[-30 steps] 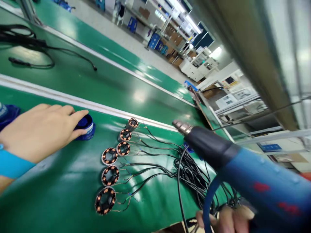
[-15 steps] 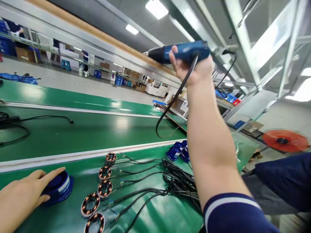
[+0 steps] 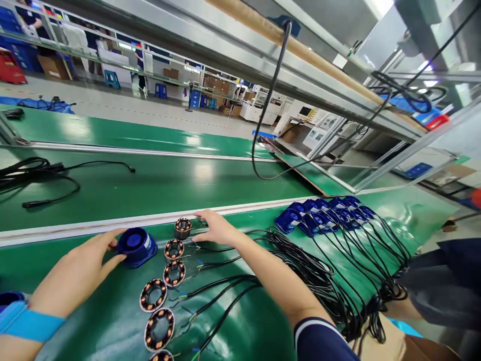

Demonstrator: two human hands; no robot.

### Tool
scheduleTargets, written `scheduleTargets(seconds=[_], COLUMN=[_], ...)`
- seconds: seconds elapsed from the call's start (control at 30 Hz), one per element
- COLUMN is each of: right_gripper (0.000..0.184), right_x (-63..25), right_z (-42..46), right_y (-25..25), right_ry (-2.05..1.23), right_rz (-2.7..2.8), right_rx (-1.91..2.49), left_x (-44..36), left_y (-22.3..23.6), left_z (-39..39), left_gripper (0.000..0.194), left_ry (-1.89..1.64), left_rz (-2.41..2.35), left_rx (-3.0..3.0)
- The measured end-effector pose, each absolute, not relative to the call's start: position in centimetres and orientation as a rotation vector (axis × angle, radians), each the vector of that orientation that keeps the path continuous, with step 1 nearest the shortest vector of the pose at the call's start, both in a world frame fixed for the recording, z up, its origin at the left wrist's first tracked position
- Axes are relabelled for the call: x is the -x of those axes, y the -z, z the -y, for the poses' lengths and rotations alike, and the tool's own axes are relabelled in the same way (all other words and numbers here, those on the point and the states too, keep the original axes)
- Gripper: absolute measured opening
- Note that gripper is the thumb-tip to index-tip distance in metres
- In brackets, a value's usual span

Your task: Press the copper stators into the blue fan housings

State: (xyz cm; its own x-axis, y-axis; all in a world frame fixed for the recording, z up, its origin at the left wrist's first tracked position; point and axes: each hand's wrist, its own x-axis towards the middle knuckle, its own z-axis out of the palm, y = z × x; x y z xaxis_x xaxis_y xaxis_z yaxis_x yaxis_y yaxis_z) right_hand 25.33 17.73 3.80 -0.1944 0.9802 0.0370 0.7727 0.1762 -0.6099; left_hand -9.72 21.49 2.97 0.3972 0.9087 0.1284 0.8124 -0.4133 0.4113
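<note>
Right at the left end of the wound rings, a dark blue housing (image 3: pixel 145 253) stands upright on the green desk (image 3: pixel 101 333), its round opening facing up. The left hand (image 3: pixel 77 265) pinches it at its left side, thumb in front and fingers behind. Just to its right, the farthest copper-wound ring (image 3: pixel 183 231) sits near the white rail (image 3: pixel 112 221), its thin leads pointing to the right hand (image 3: pixel 218 231). That hand is spread, thumb and fingers apart around those leads; whether it touches them cannot be told.

Five more wound rings (image 3: pixel 160 310) run toward the near edge in a crooked line, the last cut off by the frame. Coloured wire ends lie beside them, and black cables (image 3: pixel 300 265) lead from there to a tangle under and beyond the right forearm. Farther right, a cluster of blue housings (image 3: pixel 319 220) stands close together, with cables trailing from them. Beyond the rail, a loose black cord (image 3: pixel 33 173) lies on a green surface (image 3: pixel 169 185), and another cable (image 3: pixel 267 100) hangs in a loop from the overhead shelf (image 3: pixel 225 55).
</note>
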Motion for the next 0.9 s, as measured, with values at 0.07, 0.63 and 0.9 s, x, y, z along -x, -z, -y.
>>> scheduleTargets(seconds=[0.07,0.63,0.9], right_gripper=[0.081,0.052,0.055], right_x=[-24.7,-26.7,-27.4], right_z=[-19.0,-16.0,-14.2], right_y=[-1.8,-7.1,-9.2], right_ry=[-0.713,-0.423,-0.190], right_rz=[1.983,1.780,2.178], right_rx=[1.649,1.514,1.756], left_x=[8.0,-4.4,-4.5], left_y=[-3.4,-3.0,-2.9], left_z=[-22.1,-26.4,-25.8], left_gripper=[0.067,0.054,0.047], left_ry=[-0.422,-0.467,-0.460], left_rz=[-1.516,-0.837,-0.750], left_rx=[-2.289,-2.191,-2.219])
